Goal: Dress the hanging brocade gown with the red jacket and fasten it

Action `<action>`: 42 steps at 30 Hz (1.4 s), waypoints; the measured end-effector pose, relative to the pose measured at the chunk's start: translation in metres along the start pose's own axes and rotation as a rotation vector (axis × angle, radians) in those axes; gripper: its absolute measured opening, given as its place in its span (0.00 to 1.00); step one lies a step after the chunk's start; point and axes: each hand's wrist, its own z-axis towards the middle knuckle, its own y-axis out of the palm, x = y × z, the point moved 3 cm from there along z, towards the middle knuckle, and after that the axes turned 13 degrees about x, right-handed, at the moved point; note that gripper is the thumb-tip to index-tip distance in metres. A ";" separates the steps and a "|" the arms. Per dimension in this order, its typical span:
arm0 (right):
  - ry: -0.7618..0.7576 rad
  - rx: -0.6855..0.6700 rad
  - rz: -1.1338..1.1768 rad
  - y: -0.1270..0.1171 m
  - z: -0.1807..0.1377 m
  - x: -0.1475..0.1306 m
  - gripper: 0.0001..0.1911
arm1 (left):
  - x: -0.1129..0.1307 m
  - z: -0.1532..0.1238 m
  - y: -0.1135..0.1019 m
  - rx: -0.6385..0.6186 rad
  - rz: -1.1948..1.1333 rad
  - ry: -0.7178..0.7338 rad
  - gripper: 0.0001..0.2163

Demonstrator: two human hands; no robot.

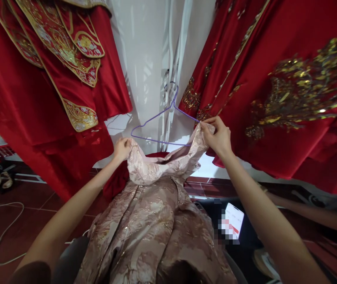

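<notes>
A pale pink brocade garment (156, 213) with a gold floral pattern hangs down in front of me. My left hand (122, 148) is closed on its left shoulder. My right hand (218, 135) pinches its right shoulder, held up against the right end of a thin purple wire hanger (162, 118). The hanger's hook sits on a white rail by the wall. The garment's neckline sags between my hands, just below the hanger's bottom wire.
Red satin robes with gold embroidery hang at the left (47, 79) and the right (289, 86). A white wall (147, 59) lies between them. A white cable (2, 232) loops on the dark red floor. A phone with a lit screen (231, 225) sits low at the right, beside another person's arm (313, 213).
</notes>
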 end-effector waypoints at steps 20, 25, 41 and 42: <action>0.050 -0.032 0.077 0.001 0.007 0.010 0.12 | -0.030 0.036 -0.014 -0.031 0.116 -0.283 0.10; 0.050 -0.032 0.093 0.002 0.007 0.012 0.12 | -0.027 0.040 -0.016 0.011 -0.037 -0.192 0.13; 0.140 -0.062 0.212 0.013 0.006 0.025 0.10 | 0.022 0.050 -0.012 -0.180 -0.402 -0.121 0.18; 0.144 -0.062 0.210 0.013 0.006 0.025 0.10 | 0.007 0.044 -0.015 -0.193 -0.399 -0.233 0.17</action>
